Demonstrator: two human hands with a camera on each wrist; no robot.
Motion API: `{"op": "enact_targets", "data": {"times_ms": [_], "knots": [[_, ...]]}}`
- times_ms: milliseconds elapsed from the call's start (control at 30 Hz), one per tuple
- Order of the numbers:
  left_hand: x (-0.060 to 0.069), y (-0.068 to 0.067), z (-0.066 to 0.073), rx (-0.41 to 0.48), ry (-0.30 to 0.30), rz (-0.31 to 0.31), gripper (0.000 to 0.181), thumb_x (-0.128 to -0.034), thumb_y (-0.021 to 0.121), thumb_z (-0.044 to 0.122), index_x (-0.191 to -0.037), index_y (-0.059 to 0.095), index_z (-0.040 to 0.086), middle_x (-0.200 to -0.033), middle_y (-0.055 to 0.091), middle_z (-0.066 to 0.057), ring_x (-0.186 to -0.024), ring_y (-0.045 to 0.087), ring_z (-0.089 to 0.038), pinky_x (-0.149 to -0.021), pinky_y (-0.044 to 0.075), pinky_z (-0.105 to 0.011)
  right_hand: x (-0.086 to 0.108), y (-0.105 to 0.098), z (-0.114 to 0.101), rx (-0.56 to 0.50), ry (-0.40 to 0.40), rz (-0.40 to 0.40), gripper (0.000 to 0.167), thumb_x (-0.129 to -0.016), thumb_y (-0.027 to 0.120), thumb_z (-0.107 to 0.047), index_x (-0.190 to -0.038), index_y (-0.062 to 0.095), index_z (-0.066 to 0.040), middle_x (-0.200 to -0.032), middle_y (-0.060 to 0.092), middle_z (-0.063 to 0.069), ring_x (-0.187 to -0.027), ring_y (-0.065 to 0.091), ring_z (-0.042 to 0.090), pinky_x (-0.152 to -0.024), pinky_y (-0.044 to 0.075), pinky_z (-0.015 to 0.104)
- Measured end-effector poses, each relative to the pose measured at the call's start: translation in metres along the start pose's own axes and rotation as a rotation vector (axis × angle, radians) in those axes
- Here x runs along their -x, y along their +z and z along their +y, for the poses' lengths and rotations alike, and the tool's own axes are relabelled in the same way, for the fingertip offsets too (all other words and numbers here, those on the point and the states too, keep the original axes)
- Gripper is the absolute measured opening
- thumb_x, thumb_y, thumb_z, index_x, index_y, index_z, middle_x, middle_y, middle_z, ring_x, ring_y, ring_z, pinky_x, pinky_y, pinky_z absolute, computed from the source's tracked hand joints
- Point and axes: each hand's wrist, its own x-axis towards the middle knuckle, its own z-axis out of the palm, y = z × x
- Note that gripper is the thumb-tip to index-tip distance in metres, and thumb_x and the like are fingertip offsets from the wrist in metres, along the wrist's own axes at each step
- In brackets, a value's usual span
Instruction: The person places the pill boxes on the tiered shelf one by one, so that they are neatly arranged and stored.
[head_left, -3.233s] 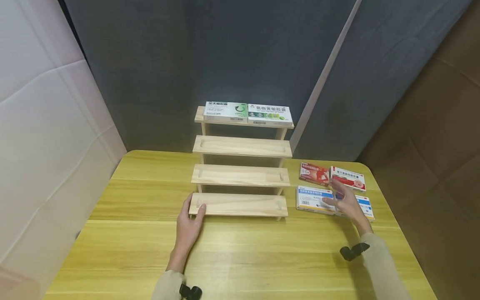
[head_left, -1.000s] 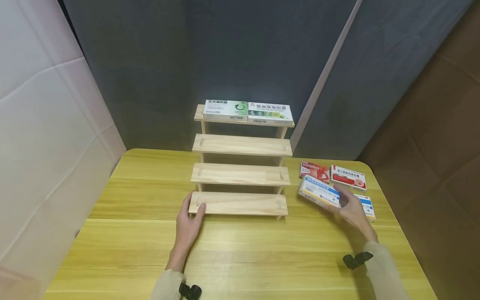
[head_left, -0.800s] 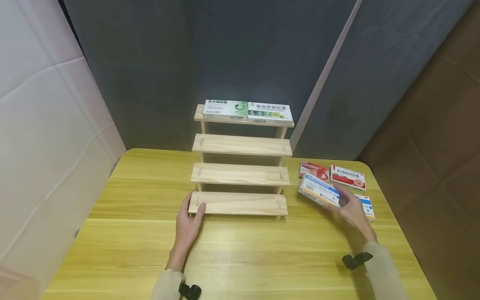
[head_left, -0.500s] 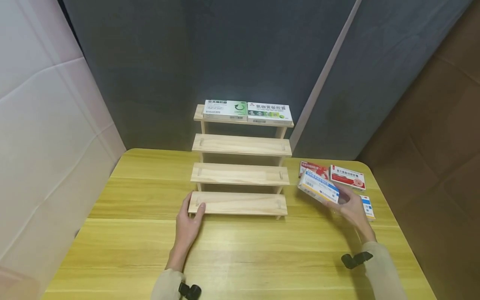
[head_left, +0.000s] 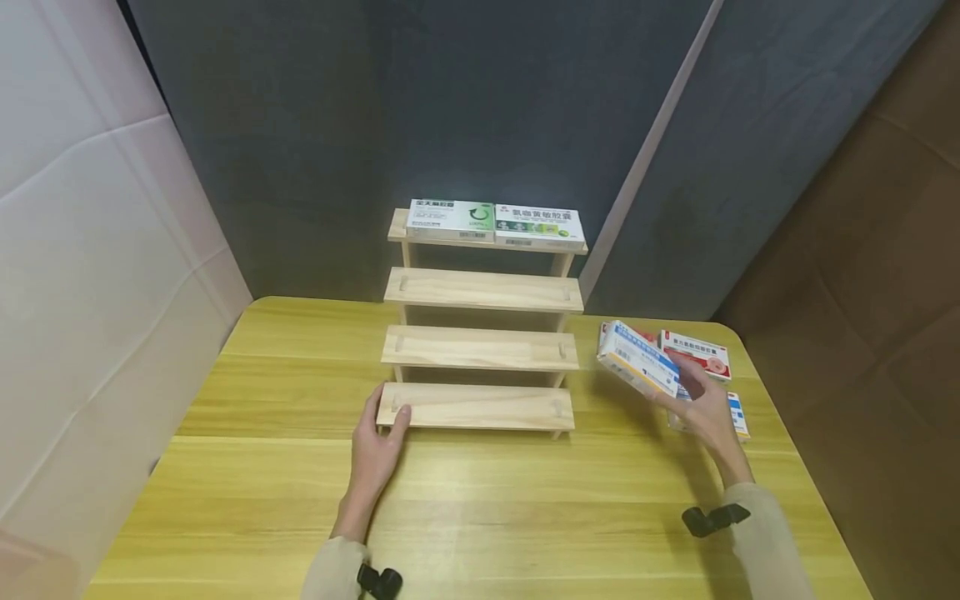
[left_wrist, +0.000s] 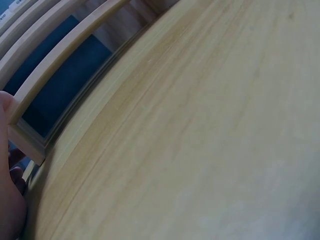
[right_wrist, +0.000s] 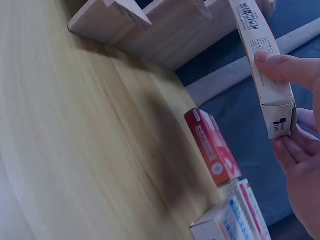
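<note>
My left hand (head_left: 375, 450) grips the left end of the lowest step of a four-tier wooden display stand (head_left: 483, 407), thumb on top. In the left wrist view, the stand's front leg (left_wrist: 30, 142) rests on the table beside the fingers. To the right, my right hand (head_left: 708, 417) holds a white-and-blue medicine box (head_left: 637, 360), tilted and raised above the table. The right wrist view shows the thumb on the barcoded side of this medicine box (right_wrist: 257, 42), with fingers at the opposite side. Two green-and-white medicine boxes (head_left: 452, 221) lie side by side on the top step.
Below the raised box lie a red medicine box (right_wrist: 212, 145), mostly covered in the head view, a white-and-red medicine box (head_left: 697, 354) and another white-and-blue medicine box (head_left: 737, 415). A dark curtain (head_left: 480, 100) hangs behind the wooden table (head_left: 480, 517).
My right hand has taken hold of the near-left white-and-blue box and lifted it off the table, tilting it over the red box. My left hand has stayed on the stand.
</note>
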Motion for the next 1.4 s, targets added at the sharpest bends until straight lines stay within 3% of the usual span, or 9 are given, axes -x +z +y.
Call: {"op": "enact_targets", "data": {"times_ms": [167, 333, 600, 833, 933, 1133, 1400], "knots": [[0.001, -0.001, 0.001, -0.002, -0.001, 0.004, 0.066, -0.1029, 0.060, 0.034, -0.158, 0.032, 0.010, -0.162, 0.036, -0.017, -0.152, 0.031, -0.036, -0.127, 0.025, -0.053, -0.001, 0.002, -0.010, -0.069, -0.075, 0.015, 0.076, -0.084, 0.083, -0.010, -0.150, 0.047, -0.004, -0.147, 0.051, 0.023, -0.114, 0.052, -0.006, -0.092, 0.044, 0.003], [0.001, -0.001, 0.001, 0.008, -0.003, -0.003, 0.067, -0.1031, 0.059, 0.034, -0.159, 0.031, 0.009, -0.163, 0.034, -0.017, -0.153, 0.029, -0.036, -0.126, 0.025, -0.054, -0.001, 0.004, -0.016, -0.150, -0.133, 0.039, 0.076, -0.083, 0.081, 0.001, -0.150, 0.046, 0.001, -0.149, 0.048, 0.024, -0.116, 0.053, -0.010, -0.097, 0.045, 0.004], [0.001, -0.001, 0.003, 0.002, -0.016, 0.001, 0.067, -0.1029, 0.060, 0.032, -0.158, 0.031, 0.008, -0.163, 0.035, -0.018, -0.152, 0.030, -0.036, -0.126, 0.025, -0.053, -0.005, 0.008, -0.032, -0.264, -0.251, 0.031, 0.074, -0.081, 0.078, 0.010, -0.147, 0.045, 0.008, -0.145, 0.053, 0.004, -0.120, 0.057, -0.003, -0.100, 0.046, 0.007], [0.000, 0.000, -0.001, -0.013, -0.002, 0.010, 0.067, -0.1026, 0.060, 0.035, -0.158, 0.032, 0.010, -0.162, 0.036, -0.017, -0.152, 0.030, -0.036, -0.126, 0.025, -0.054, -0.006, 0.013, -0.045, -0.296, -0.242, 0.027, 0.071, -0.083, 0.078, 0.007, -0.146, 0.048, 0.005, -0.135, 0.058, -0.006, -0.120, 0.059, -0.001, -0.101, 0.045, 0.008], [0.000, 0.000, -0.001, -0.012, -0.002, 0.010, 0.067, -0.1027, 0.060, 0.035, -0.158, 0.032, 0.010, -0.162, 0.036, -0.017, -0.152, 0.030, -0.036, -0.126, 0.025, -0.055, -0.006, 0.016, -0.053, -0.309, -0.246, 0.023, 0.071, -0.083, 0.078, 0.007, -0.146, 0.047, 0.006, -0.136, 0.058, -0.003, -0.122, 0.057, -0.001, -0.104, 0.044, 0.008], [0.000, 0.001, 0.000, -0.015, 0.004, 0.019, 0.067, -0.1022, 0.061, 0.035, -0.158, 0.033, 0.009, -0.161, 0.038, -0.018, -0.150, 0.033, -0.038, -0.124, 0.028, -0.057, -0.009, 0.021, -0.067, -0.271, -0.236, 0.012, 0.072, -0.084, 0.079, 0.003, -0.148, 0.047, 0.005, -0.147, 0.050, 0.017, -0.128, 0.053, 0.001, -0.108, 0.041, 0.008], [0.001, 0.000, 0.000, -0.003, -0.004, 0.011, 0.068, -0.1023, 0.060, 0.036, -0.158, 0.032, 0.010, -0.161, 0.038, -0.017, -0.150, 0.034, -0.036, -0.124, 0.030, -0.054, -0.014, 0.026, -0.082, -0.242, -0.194, -0.052, 0.076, -0.086, 0.079, -0.005, -0.153, 0.042, -0.002, -0.157, 0.040, 0.017, -0.144, 0.044, 0.027, -0.103, 0.042, 0.005]]}}
